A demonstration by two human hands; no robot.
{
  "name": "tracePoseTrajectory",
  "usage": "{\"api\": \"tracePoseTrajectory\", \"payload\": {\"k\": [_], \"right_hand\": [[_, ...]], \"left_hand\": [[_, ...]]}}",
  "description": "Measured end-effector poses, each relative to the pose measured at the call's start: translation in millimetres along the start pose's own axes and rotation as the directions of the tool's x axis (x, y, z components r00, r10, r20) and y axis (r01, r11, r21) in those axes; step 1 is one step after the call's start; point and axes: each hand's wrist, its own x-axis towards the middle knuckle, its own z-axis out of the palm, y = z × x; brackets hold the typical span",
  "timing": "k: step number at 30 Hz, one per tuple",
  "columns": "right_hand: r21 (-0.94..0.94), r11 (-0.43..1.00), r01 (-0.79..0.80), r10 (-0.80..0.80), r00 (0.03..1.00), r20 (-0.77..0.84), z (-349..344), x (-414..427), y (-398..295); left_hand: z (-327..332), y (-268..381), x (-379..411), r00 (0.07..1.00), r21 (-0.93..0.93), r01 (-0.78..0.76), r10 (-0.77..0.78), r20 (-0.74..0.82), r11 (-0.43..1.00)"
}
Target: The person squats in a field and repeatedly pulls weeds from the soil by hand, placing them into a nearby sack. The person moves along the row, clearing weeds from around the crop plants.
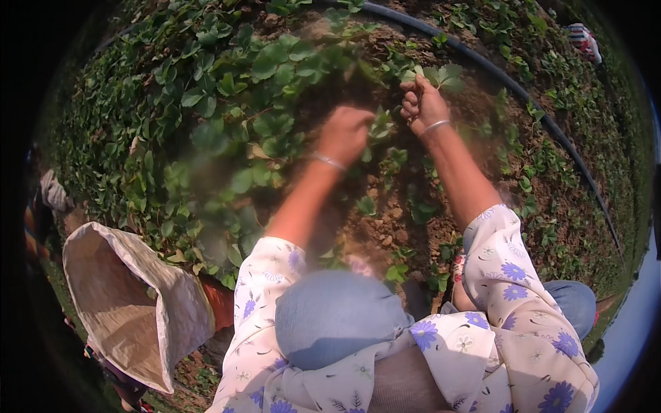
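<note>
Low green plants with toothed leaves, which look like strawberry plants [273, 126], cover the soil before me. My right hand [424, 106] is closed in a fist around the stem of a small leafy sprig [446, 77], whose leaves stick out above the fingers. Left of it, my left hand [347, 131] is blurred by motion and hangs low over the plants. Its fingers are curled inward and mostly turned from view, so whether anything is in them is hidden. Leaves [381, 126] show just beside its fingertips.
A pale woven sack [186, 315] stands at my left with its mouth wide. Across the far side and right curves a black hose [465, 49]. Brown cloddy soil [384, 227] lies between small plants near my bent knee [335, 315]. Parts of another person [124, 387] show lower left.
</note>
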Motion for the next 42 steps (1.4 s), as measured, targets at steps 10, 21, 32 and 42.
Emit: {"api": "tracePoseTrajectory", "payload": {"k": [10, 21, 32, 42], "right_hand": [[-0.207, 0.953, 0.220, -0.227, 0.974, -0.013, 20, 29, 7], [-0.360, 0.924, 0.127, -0.125, 0.992, 0.030, 4, 38, -16], [-0.878, 0.262, 0.400, -0.422, 0.866, 0.268, 12, 39, -6], [-0.700, -0.560, 0.444, -0.420, 0.576, 0.701, 6, 31, 2]], "left_hand": [[-2, -2, 38, 0.987, 0.113, 0.148, -0.140, -0.080, 0.982], [25, -13, 96, 0.889, 0.002, 0.398, -0.385, -0.247, 0.917], [42, -47, 69, 0.870, -0.314, 0.257, -0.360, -0.337, 0.914], [34, 2, 43, 0.972, -0.150, -0.048, 0.012, -0.235, 0.988]]}}
